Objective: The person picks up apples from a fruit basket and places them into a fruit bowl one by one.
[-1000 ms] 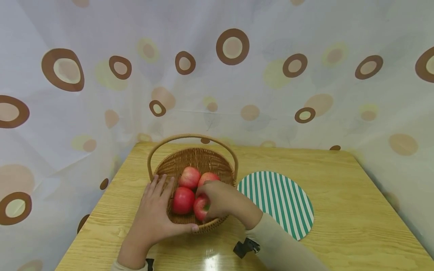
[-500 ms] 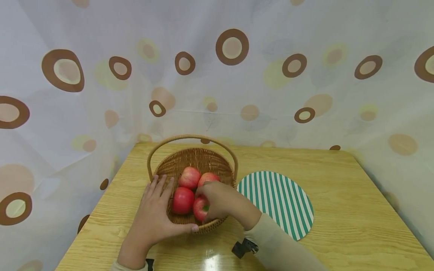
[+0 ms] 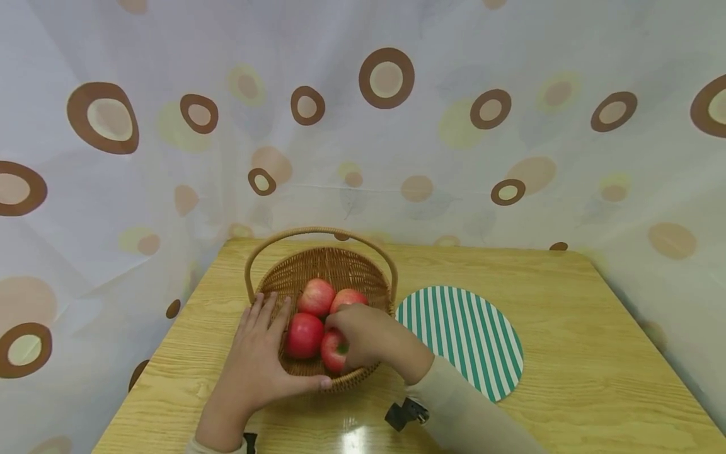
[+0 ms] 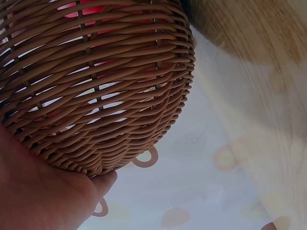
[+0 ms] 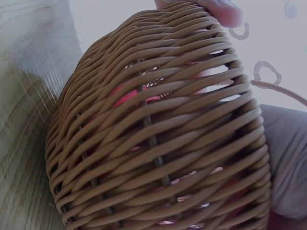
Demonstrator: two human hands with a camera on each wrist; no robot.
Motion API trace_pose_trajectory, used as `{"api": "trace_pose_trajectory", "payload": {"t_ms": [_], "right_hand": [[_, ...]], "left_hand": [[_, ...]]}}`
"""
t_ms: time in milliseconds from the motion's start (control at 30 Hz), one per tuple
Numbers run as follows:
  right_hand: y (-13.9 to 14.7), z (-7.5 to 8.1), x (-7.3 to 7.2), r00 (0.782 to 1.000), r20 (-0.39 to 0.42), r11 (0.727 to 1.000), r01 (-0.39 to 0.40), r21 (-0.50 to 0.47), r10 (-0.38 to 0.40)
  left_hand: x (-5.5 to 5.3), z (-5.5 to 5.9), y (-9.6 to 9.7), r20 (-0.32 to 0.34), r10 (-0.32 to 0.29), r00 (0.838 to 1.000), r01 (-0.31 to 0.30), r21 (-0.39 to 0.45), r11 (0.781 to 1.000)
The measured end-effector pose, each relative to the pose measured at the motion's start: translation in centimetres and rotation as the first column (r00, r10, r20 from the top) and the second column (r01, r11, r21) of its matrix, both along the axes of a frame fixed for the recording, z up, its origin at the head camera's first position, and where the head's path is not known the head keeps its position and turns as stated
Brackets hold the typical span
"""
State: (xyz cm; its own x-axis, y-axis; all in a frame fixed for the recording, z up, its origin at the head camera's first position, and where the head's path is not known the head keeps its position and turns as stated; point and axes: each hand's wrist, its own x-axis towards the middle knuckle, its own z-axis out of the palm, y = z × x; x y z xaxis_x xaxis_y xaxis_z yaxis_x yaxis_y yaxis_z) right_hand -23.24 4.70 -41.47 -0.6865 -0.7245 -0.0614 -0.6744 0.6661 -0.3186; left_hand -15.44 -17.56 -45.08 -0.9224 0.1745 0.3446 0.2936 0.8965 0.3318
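Note:
A wicker basket (image 3: 351, 265) with a tall arched handle holds several red apples. My right hand (image 3: 368, 337) reaches over its near right rim and grips the front right apple (image 3: 333, 353), partly covering it. A deep red apple (image 3: 305, 336) lies just left, with two more apples behind, one (image 3: 316, 297) and another (image 3: 348, 296) partly behind my knuckles. My left hand (image 3: 255, 359) rests on the basket's left side, fingers straight and spread, thumb along the front rim. In both wrist views the woven wall (image 4: 96, 96) hides most of the apples.
A round green-and-white striped mat (image 3: 462, 337) lies to the right of the basket on the wooden table (image 3: 578, 353). A patterned curtain (image 3: 431, 139) hangs behind the table and along both sides. A black strap piece (image 3: 405, 414) sits at my right wrist.
Almost nothing moves: my right hand and the apple it grips shift very slightly left. My left hand stays on the basket.

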Motion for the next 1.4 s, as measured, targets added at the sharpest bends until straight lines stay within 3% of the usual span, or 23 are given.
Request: {"api": "trace_pose_trajectory", "payload": {"t_ms": [300,533,1000,1400], "right_hand": [[0.5,0.0,-0.3,0.999,0.048,0.989,-0.011,-0.145,0.018],[1.4,0.4,-0.3,1.0,-0.001,0.966,-0.016,-0.259,0.017],[3.6,1.6,0.4,0.998,-0.047,0.891,0.009,-0.455,-0.034],[6.5,2.8,0.9,0.994,0.007,0.841,0.093,-0.533,-0.105]], "left_hand": [[-0.1,0.1,-0.1,0.0,-0.009,1.0,0.009,-0.006,1.0],[-0.3,0.3,-0.2,0.008,-0.01,1.0,0.01,0.004,1.0],[-0.5,0.4,-0.3,0.029,0.003,1.0,-0.004,0.017,1.0],[-0.6,0.4,-0.1,0.04,0.009,0.999,-0.01,0.022,1.0]]}}
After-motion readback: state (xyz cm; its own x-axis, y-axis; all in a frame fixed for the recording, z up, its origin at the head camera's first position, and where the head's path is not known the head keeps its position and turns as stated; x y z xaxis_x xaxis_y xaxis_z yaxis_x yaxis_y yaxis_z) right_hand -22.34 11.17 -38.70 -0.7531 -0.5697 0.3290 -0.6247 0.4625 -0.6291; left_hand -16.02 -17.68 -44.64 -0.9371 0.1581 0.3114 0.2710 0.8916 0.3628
